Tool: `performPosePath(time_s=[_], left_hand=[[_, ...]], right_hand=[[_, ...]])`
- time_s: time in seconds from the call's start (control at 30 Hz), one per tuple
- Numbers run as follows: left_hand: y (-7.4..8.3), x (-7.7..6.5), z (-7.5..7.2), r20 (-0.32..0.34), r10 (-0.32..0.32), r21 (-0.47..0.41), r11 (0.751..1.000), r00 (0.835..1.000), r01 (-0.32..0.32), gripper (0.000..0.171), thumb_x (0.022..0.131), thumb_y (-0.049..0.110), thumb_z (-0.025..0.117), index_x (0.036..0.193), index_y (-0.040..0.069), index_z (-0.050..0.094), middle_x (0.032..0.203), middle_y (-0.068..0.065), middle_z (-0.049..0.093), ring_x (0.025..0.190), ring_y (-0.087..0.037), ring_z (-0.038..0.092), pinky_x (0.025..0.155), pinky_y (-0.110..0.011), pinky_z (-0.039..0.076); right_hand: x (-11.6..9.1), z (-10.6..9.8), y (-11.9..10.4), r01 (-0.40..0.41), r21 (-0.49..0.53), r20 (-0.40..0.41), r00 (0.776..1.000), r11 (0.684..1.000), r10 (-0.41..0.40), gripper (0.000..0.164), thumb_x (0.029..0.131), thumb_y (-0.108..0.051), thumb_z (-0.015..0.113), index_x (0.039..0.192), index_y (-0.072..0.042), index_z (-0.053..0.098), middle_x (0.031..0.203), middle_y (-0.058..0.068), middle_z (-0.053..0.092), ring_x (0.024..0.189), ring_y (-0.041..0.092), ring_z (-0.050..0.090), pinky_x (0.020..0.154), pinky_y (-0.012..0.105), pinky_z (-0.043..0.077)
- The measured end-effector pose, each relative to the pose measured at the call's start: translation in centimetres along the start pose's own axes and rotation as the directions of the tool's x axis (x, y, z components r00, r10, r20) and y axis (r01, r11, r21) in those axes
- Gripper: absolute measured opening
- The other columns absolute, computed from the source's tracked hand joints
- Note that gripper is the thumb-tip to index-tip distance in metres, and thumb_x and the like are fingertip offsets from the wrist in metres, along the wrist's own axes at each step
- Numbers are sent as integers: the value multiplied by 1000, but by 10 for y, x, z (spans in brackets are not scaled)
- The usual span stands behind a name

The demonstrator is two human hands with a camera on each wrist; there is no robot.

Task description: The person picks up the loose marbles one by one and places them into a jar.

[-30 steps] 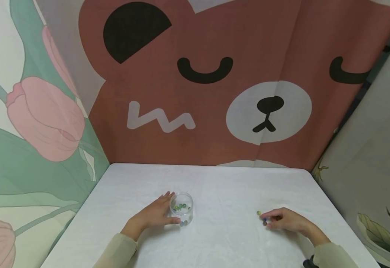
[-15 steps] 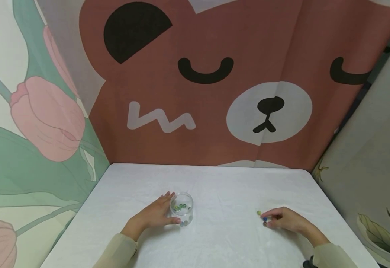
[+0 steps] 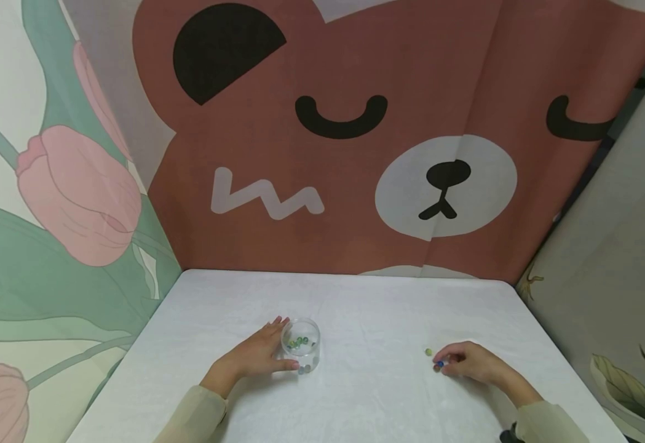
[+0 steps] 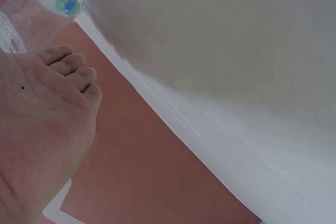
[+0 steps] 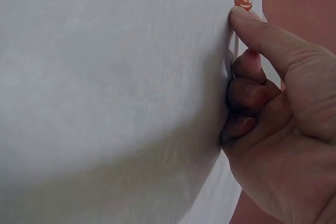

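Note:
My left hand (image 3: pixel 258 354) rests against the left side of a clear round jar (image 3: pixel 313 358), fingers behind it and thumb in front. The fingers lie nearly straight in the left wrist view, and the thumb is hidden there. Several green and bluish glass marbles (image 3: pixel 300 341) lie inside the jar. On the right, my right hand (image 3: pixel 477 363) has thumb and forefinger around a blue marble (image 3: pixel 441 364) and an orange-brown marble (image 3: pixel 436 368). The orange marble (image 5: pixel 243 0) shows at the thumb tip, with the other fingers curled. A yellow-green marble (image 3: pixel 428 352) sits just beyond the forefinger.
A white cloth covers the table (image 3: pixel 366 394). Behind it hangs a brown bear-print curtain (image 3: pixel 344 184), with a tulip-print curtain (image 3: pixel 79 203) at left and a pale curtain (image 3: pixel 621 246) at right. A small dark object (image 3: pixel 509 434) lies beside the right sleeve.
My right forefinger has drawn in from beside the yellow-green marble toward the thumb, and the blue marble has shifted slightly right between them. The left hand and jar stay in place.

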State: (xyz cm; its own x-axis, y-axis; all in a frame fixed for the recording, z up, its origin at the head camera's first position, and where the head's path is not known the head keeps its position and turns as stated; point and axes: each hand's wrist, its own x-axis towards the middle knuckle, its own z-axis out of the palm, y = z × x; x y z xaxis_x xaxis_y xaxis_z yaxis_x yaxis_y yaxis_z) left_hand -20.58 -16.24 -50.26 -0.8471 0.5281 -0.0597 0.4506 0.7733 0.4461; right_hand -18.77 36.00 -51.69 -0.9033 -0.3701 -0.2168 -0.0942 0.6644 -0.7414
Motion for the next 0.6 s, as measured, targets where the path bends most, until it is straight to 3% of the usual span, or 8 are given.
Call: performPosePath(time_s=[0.3, 0.6], left_hand=[[-1, 1, 1, 2, 4, -9, 1000, 1000, -4, 108, 85, 72, 63, 161, 5, 25, 166, -14, 25, 156, -32, 16, 127, -49, 16], [0, 1, -1, -9, 21, 4, 1000, 1000, -21, 108, 85, 73, 62, 160, 4, 26, 165, -16, 27, 155, -35, 18, 126, -52, 18]], right_hand=[[-2, -1, -5, 30, -1, -2, 1000, 1000, -30, 18, 91, -16, 75, 108, -11, 76, 94, 4, 71, 75, 8, 51, 61, 23, 45], [5, -9, -23, 106, -46, -26, 994, 993, -107, 22, 93, -21, 74, 111, -9, 75, 79, -4, 62, 68, 5, 51, 57, 22, 42]])
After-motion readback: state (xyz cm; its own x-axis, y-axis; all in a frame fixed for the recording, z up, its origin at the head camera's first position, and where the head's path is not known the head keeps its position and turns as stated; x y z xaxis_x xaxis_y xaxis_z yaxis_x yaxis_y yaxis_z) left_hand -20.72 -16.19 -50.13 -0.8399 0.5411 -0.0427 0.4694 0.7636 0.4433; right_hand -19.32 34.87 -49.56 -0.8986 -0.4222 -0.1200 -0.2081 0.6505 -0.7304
